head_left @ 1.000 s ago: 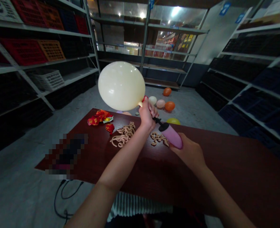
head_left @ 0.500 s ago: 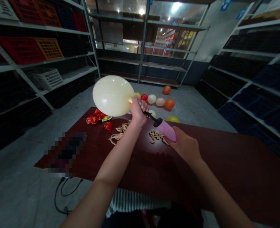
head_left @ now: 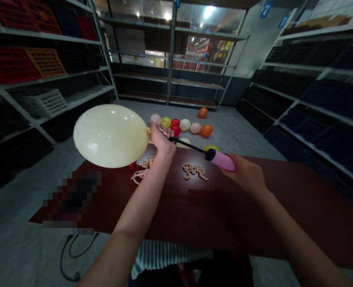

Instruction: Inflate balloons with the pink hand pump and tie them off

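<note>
My left hand (head_left: 161,140) is shut around the neck of a cream balloon (head_left: 110,136), pinching it onto the black nozzle of a hand pump. The inflated balloon sticks out to the left, above the table. My right hand (head_left: 245,173) grips the pink pump body (head_left: 221,159), and its black shaft (head_left: 188,146) runs across to my left hand. Below the pump lies a small bunch of uninflated tan balloons (head_left: 194,171). Another bunch (head_left: 142,171) is partly hidden by my left forearm and the big balloon.
A dark red wooden table (head_left: 224,207) stands under my arms, with a pixelated patch (head_left: 71,201) at its left end. Several inflated balloons (head_left: 179,125) lie on the concrete floor beyond it. Metal shelves with crates line both sides, and a black cable (head_left: 74,255) lies on the floor.
The cream balloon has swung left and looks larger. The pump now lies more level. The red scraps on the table are hidden, and the whole view has shifted slightly.
</note>
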`<state>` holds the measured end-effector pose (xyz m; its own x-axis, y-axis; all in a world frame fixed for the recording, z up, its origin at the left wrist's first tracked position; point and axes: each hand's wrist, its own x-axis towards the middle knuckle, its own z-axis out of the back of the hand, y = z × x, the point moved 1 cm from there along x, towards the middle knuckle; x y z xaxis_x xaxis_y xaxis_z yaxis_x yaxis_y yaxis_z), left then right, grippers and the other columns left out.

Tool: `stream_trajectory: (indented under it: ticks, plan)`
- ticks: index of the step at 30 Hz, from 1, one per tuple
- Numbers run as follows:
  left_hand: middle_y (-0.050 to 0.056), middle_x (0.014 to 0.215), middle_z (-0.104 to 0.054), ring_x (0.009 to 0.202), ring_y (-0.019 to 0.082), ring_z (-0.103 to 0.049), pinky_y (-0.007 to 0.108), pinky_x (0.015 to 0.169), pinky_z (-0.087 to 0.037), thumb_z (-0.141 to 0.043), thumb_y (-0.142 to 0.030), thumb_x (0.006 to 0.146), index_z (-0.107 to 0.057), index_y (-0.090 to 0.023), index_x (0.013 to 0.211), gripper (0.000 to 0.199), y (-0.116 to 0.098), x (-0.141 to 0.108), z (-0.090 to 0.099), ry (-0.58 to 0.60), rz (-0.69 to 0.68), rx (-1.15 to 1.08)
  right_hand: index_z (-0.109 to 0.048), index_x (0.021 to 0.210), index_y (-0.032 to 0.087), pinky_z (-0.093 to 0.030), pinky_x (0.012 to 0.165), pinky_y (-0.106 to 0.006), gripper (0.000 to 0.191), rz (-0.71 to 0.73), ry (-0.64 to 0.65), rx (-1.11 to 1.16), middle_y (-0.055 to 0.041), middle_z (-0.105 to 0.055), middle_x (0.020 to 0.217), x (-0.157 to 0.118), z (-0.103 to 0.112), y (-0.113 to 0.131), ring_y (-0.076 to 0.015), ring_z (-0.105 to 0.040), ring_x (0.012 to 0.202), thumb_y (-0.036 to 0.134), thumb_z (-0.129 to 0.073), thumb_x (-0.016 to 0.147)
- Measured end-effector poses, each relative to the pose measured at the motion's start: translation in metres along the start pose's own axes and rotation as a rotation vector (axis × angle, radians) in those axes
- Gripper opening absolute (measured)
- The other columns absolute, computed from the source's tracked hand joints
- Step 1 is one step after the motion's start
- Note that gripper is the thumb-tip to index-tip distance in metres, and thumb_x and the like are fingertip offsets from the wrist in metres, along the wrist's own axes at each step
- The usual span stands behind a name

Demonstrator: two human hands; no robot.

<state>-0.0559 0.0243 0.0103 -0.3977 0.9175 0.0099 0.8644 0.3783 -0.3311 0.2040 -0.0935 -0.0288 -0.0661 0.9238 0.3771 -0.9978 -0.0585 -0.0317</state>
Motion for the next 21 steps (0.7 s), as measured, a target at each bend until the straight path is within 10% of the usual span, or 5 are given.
stream_trajectory:
  ticks: [14, 21]
  plan:
    - [-0.008, 0.044, -0.024, 0.034, 0.007, -0.025, 0.024, 0.039, -0.024, -0.055, -0.045, 0.101, -0.032, -0.021, 0.057, 0.056, -0.007, -0.020, -0.011, 0.096, -0.028, -0.030, -0.065, 0.114, 0.019, -0.042, 0.067, -0.032, 0.034, 0.193, -0.060, -0.093, -0.0107, -0.074, 0.108, 0.054, 0.028, 0.091, -0.0282, -0.069, 0.089, 0.044, -0.060, 0.091]
    - [-0.008, 0.041, -0.026, 0.033, 0.006, -0.025, 0.022, 0.039, -0.023, -0.054, -0.042, 0.103, -0.032, -0.020, 0.057, 0.055, -0.005, -0.010, -0.006, -0.006, -0.007, 0.027, -0.059, 0.126, 0.019, -0.047, 0.078, -0.034, 0.038, 0.194, -0.082, -0.001, -0.0116, -0.073, 0.116, 0.050, -0.003, 0.082, -0.0278, -0.069, 0.099, 0.045, -0.052, 0.098]
